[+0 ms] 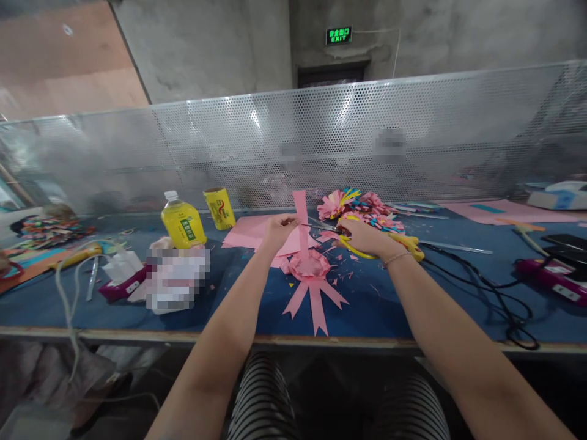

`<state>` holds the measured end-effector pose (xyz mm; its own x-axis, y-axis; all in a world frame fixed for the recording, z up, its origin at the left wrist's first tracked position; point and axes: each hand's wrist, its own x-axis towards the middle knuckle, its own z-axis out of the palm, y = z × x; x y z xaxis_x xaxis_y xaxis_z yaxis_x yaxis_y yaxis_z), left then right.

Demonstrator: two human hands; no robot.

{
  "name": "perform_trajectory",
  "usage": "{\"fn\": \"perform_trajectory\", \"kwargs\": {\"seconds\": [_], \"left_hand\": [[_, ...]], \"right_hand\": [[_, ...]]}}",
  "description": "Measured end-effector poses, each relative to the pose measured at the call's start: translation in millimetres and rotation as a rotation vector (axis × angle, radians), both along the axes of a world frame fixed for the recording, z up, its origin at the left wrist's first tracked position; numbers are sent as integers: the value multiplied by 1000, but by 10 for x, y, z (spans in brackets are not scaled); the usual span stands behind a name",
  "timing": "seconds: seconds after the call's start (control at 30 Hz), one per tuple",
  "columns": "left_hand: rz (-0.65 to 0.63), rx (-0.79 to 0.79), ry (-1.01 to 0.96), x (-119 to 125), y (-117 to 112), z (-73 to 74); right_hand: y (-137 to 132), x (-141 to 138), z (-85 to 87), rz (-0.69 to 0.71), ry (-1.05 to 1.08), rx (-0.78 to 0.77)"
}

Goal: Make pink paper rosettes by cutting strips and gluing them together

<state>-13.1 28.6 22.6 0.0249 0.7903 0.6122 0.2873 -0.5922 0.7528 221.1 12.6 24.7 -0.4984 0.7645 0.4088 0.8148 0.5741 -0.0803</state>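
Observation:
My left hand [277, 230] pinches a pink paper strip [301, 214] that stands up from a pink paper rosette [308, 266] with ribbon tails lying on the blue table [394, 305]. My right hand [362, 237] grips yellow-handled scissors [348, 241], whose blades point left and meet the strip just beside my left fingers. Pink paper sheets [250, 232] lie under and behind my left hand. Small pink scraps lie scattered around the rosette.
A yellow drink bottle [182, 222] and a yellow can [219, 208] stand at the left. Finished paper flowers [353, 205] are piled behind the scissors. Black cables [486, 287] and a magenta tool [550, 278] lie at right. A perforated metal screen [413, 122] backs the table.

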Motion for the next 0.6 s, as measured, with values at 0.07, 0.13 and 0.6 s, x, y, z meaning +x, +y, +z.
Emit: {"fn": "perform_trajectory", "kwargs": {"seconds": [0.07, 0.13, 0.6], "left_hand": [[-3, -5, 19, 13, -48, 33], [-2, -10, 34, 24, -77, 54], [13, -8, 12, 50, 7, -13]], "right_hand": [[-5, 0, 11, 11, -2, 6], [-11, -2, 20, 13, -9, 3], [-47, -20, 52, -9, -64, -45]]}}
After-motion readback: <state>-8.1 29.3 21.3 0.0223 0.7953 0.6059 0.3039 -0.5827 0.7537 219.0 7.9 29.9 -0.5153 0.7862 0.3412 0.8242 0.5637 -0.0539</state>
